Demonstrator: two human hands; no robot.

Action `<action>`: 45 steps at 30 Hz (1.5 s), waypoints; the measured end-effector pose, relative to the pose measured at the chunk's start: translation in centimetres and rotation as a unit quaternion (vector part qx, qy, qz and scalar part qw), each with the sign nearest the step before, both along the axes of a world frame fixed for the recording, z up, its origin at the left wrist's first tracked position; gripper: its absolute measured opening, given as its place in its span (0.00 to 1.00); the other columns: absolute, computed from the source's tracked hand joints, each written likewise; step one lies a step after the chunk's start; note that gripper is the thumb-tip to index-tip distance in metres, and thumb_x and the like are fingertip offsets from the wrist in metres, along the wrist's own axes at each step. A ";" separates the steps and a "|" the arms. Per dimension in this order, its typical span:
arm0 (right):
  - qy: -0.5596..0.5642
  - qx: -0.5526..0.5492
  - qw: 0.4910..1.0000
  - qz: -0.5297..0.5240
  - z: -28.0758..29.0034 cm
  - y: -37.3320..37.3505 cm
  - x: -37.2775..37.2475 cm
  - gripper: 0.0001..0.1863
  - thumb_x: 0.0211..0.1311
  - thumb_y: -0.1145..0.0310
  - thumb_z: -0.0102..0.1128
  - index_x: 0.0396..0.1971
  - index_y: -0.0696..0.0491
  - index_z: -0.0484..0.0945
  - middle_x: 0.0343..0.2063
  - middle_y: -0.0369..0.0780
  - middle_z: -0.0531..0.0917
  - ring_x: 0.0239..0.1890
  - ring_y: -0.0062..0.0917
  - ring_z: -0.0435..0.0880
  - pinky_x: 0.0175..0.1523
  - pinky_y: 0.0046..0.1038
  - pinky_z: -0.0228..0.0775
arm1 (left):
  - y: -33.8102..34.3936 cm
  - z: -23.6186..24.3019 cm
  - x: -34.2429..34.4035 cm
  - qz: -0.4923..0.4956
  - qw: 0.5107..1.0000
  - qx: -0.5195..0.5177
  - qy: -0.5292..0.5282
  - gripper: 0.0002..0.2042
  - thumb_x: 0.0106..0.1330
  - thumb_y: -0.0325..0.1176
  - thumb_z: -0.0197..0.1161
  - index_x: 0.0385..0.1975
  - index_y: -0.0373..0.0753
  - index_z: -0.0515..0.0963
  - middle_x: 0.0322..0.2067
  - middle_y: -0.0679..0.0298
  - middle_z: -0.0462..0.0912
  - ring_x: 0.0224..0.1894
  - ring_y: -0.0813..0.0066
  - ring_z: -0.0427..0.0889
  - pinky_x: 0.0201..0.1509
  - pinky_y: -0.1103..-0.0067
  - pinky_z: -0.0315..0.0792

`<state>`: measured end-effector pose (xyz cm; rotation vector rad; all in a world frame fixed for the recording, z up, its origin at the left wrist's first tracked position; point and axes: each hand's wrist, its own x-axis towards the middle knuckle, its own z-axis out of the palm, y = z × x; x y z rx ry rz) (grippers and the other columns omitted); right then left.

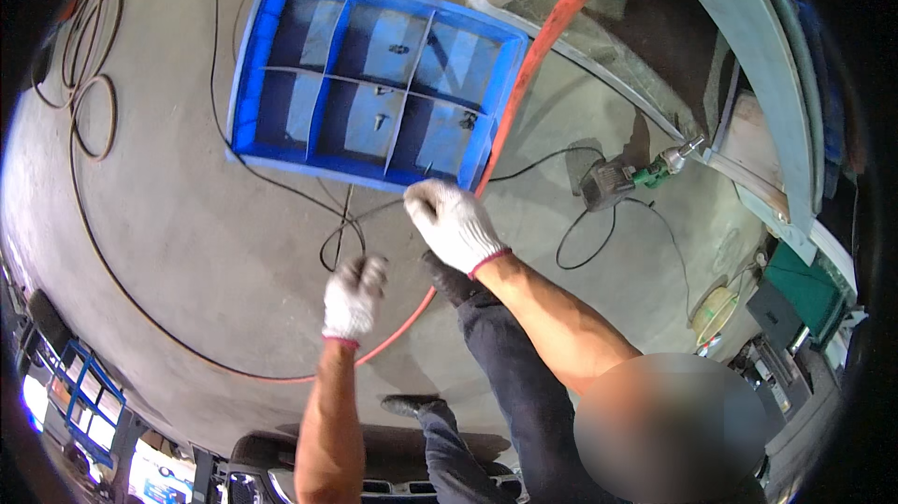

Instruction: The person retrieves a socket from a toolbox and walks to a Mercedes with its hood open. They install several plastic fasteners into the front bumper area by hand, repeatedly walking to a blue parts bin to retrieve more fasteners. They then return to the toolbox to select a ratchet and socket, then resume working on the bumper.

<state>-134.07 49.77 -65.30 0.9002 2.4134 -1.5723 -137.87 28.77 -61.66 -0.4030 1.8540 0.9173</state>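
Blue divided tray [253, 83] — just beyond gloved right hand [456, 223], left hand [354, 298] nearer

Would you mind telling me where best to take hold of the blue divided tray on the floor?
Probably by the near rim of the blue tray, from the side facing the right hand. That raised edge is closest, though a black cable lies there.

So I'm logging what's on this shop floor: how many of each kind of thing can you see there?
Blue divided tray: 1
Orange hose: 1
Green power tool: 1
Black cable coil: 1
Gloved hands: 2, left hand and right hand
Total: 6
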 end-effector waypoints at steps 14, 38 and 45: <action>-0.293 -0.219 0.830 0.420 30.0 -12.7 16.0 0.31 0.64 0.44 0.64 0.48 0.60 0.83 0.38 0.51 0.89 0.41 0.39 0.89 0.48 0.38 0.78 | -10.1 29.1 26.3 0.085 0.982 -0.007 0.168 0.17 0.63 0.23 0.70 0.52 0.30 0.80 0.46 0.53 0.87 0.46 0.71 0.86 0.54 0.75 0.80; -0.215 -0.071 0.298 0.927 76.1 -58.2 69.0 0.20 0.74 0.57 0.61 0.42 0.62 0.84 0.25 0.36 0.83 0.26 0.20 0.79 0.33 0.25 0.73 | -31.3 73.4 93.5 0.672 0.622 -0.265 0.300 0.14 0.66 0.44 0.68 0.45 0.44 0.86 0.44 0.56 0.87 0.49 0.52 0.85 0.54 0.64 0.78; -0.272 -0.081 0.092 0.954 76.5 -67.4 90.0 0.18 0.71 0.58 0.64 0.45 0.61 0.85 0.23 0.36 0.83 0.24 0.18 0.79 0.31 0.24 0.73 | -32.0 74.3 110.5 0.742 0.470 -0.394 0.272 0.10 0.65 0.40 0.71 0.40 0.42 0.85 0.41 0.57 0.87 0.45 0.54 0.86 0.49 0.64 0.81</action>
